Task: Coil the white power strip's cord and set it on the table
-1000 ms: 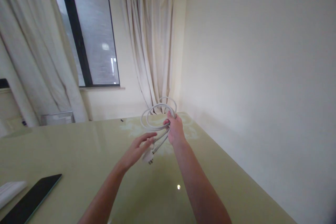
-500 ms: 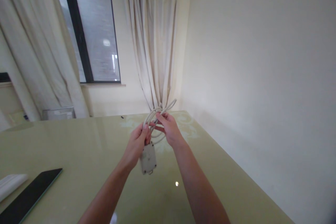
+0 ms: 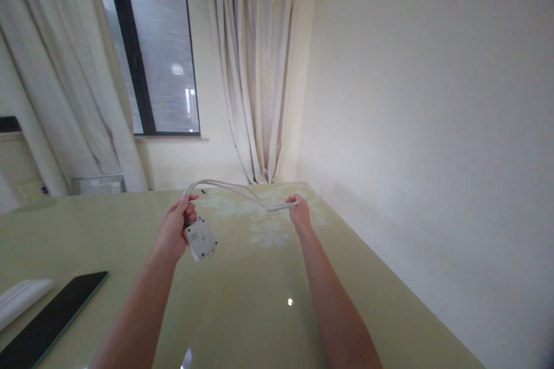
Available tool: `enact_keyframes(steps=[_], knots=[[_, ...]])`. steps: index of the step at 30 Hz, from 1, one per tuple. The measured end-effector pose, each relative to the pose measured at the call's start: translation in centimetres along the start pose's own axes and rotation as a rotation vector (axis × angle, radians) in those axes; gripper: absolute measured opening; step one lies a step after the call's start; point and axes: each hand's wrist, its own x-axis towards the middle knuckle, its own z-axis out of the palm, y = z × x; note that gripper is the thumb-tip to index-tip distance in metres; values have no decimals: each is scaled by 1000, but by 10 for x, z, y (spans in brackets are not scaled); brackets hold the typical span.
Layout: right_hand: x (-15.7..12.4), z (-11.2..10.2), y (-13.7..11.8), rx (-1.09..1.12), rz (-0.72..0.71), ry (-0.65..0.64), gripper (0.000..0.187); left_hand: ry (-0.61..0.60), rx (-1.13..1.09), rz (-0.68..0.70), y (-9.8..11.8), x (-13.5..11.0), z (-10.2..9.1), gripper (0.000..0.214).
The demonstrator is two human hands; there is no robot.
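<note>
A white cable [image 3: 236, 187] stretches in doubled strands between my hands above the table. My left hand [image 3: 175, 225] is closed around its left end. Just below those fingers hangs a small whitish box [image 3: 201, 239], tilted, with dark screw points on its face and a small loop at its lower edge; its exact kind is unclear. Off to the right, my right hand [image 3: 299, 211] is closed on the other end of the doubled cable. The strands arch up near my left hand and dip toward the right one.
The glossy greenish table [image 3: 242, 311] has a pale floral pattern at its far end. At lower left lie a black flat panel [image 3: 56, 317] and a white object [image 3: 23, 300]. A tiny dark piece [image 3: 203, 191] sits near the far edge. A wall [image 3: 411, 127] borders the right side.
My hands have moved apart, the left one leftward with the box and the right one rightward. The coiled cable has been drawn out into long strands between them.
</note>
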Motion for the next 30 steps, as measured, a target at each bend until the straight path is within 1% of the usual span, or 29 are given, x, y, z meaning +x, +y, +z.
enact_keyframes(steps=[3,6,9,12,13,14,15,17,18,19,20,21,23,25,26,28,30], knots=[[-5,-8,19,-85,-14,17,16,-7,-35,-72,-3,-2,3,12],[-7,-24,25,-158,-60,25,29,-12,-61,-142,-7,-5,9,14],[0,-44,12,-217,-102,69,37,-12,-68,-144,-10,-5,13,18],[6,-56,-22,-240,-152,127,36,-39,-38,-123,-16,-6,16,20],[4,-55,-36,-225,-185,127,34,-50,-27,-119,-19,-7,18,20],[0,-52,-52,-157,-237,110,29,-65,-14,-118,-23,-9,21,22],[-8,-46,-68,-49,-282,54,27,-87,0,-121,-27,-13,24,25],[-29,-27,-95,117,-328,-186,27,-156,38,-118,-35,-21,33,35],[-42,-16,-106,143,-355,-328,26,-196,60,-107,-39,-26,37,41],[-53,-5,-114,146,-372,-444,21,-237,85,-90,-43,-31,42,46],[-64,5,-120,133,-396,-530,16,-272,113,-67,-45,-35,46,49],[-72,12,-123,105,-422,-566,11,-295,143,-43,-47,-38,49,50],[-80,21,-124,57,-470,-571,8,-326,209,1,-48,-42,52,51],[-80,21,-122,23,-503,-553,12,-339,274,50,-49,-41,52,49],[-79,18,-121,3,-508,-549,15,-324,308,82,-49,-39,51,49],[-75,9,-121,-90,-504,-515,17,-256,371,149,-49,-33,47,46],[-73,-2,-122,-264,-522,-440,17,-165,406,186,-46,-27,42,37]])
